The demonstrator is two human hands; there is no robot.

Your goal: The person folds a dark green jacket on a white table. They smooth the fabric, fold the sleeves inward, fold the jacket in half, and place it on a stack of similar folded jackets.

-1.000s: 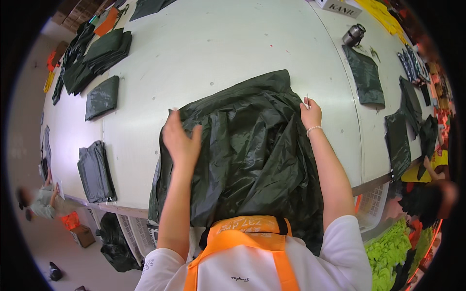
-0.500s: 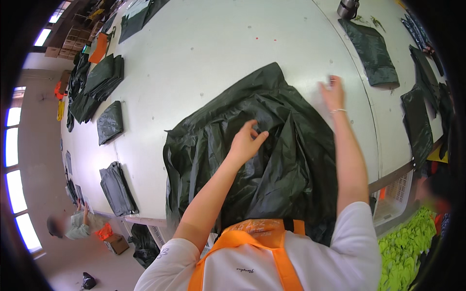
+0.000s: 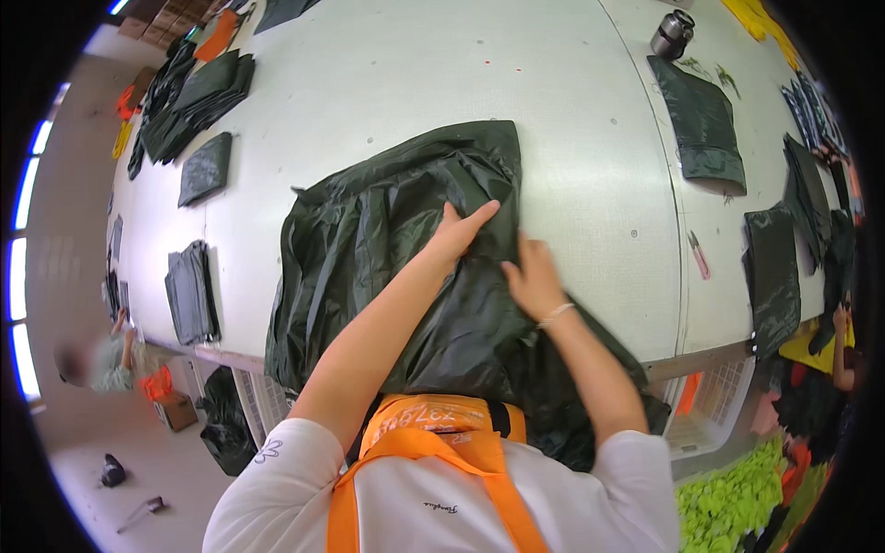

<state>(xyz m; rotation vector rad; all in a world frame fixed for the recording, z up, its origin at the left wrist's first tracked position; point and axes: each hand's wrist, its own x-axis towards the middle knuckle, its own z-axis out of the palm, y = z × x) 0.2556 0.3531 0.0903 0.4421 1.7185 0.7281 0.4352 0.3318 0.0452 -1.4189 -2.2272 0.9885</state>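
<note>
Head view: a dark green raincoat (image 3: pixel 406 267) is spread on the white table (image 3: pixel 572 138), hanging over its near edge. It is pressed flat by the open left hand (image 3: pixel 458 232) and open right hand (image 3: pixel 535 281), so a smoothing step is judged underway. Next, an even fold toward the far hem is called for.

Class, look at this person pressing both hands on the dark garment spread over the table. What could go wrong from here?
1. The garment hangs over the table's near edge, so it might slide off.
2. The left hand and right hand press creased fabric, which may set the wrinkles in.
</note>
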